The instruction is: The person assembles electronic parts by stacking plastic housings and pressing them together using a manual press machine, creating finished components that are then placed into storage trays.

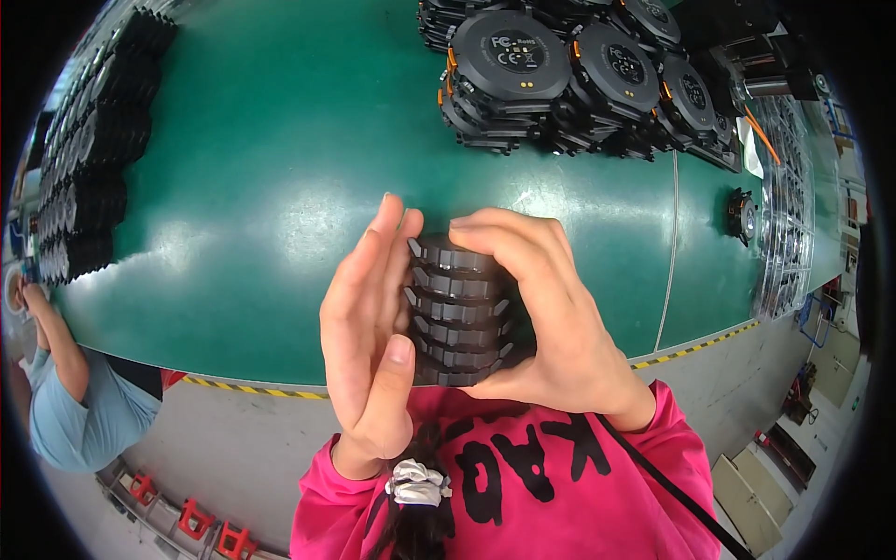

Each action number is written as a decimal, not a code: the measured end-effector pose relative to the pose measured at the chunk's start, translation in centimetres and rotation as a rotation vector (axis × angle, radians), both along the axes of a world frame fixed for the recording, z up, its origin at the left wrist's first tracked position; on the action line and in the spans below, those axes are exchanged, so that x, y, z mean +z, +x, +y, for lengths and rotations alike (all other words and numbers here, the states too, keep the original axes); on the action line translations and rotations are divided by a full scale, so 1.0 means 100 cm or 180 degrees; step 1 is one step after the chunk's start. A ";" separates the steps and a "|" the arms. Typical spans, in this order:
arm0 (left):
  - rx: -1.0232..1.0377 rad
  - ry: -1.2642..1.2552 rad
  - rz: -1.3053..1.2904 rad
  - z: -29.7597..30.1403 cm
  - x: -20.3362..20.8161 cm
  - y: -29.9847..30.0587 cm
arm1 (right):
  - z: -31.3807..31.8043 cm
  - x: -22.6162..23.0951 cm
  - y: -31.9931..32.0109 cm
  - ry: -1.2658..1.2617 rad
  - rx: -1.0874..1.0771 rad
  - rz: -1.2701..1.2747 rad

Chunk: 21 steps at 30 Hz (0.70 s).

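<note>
A stack of several black round watch cases (459, 313), with lugs sticking out at the sides, stands between my hands at the table's near edge. My left hand (369, 317) is cupped along its left side, fingers long and close together, the thumb at the near left. Around the right side curves my right hand (551, 313), its fingertips at the far end of the stack and its thumb at the near end. The palms hide part of both sides. Whether every left finger touches the stack, I cannot tell.
Stacks of black watch cases with orange side buttons (511, 56) fill the far right of the green table (271, 187). Rows of black parts (93, 159) line the left. A single watch case (741, 217) lies near clear plastic trays (789, 215). Another person (89, 401) is at the left.
</note>
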<state>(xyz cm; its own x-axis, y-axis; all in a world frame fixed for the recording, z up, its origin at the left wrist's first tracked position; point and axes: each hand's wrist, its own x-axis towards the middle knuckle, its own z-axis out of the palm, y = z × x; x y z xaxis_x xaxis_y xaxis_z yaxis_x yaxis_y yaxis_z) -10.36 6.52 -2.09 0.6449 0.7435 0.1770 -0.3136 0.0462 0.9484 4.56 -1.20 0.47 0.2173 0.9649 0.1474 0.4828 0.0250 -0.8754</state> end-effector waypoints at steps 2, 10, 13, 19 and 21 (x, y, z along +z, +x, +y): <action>-0.0053 0.0097 -0.0047 0.001 -0.003 -0.001 | 0.000 0.000 0.000 -0.0010 -0.0009 -0.0013; -0.0119 -0.0001 -0.0175 0.002 -0.004 -0.001 | 0.000 0.000 -0.001 0.0003 -0.0034 0.0007; -0.0092 -0.0018 -0.0173 0.002 -0.002 -0.001 | 0.001 0.000 -0.001 -0.0007 -0.0025 0.0015; -0.0065 -0.0092 -0.0220 0.001 -0.002 0.000 | 0.000 0.003 0.000 -0.0087 0.0118 0.0126; -0.0054 -0.0101 -0.0219 0.000 -0.001 0.000 | 0.000 0.003 0.000 -0.0077 0.0112 0.0101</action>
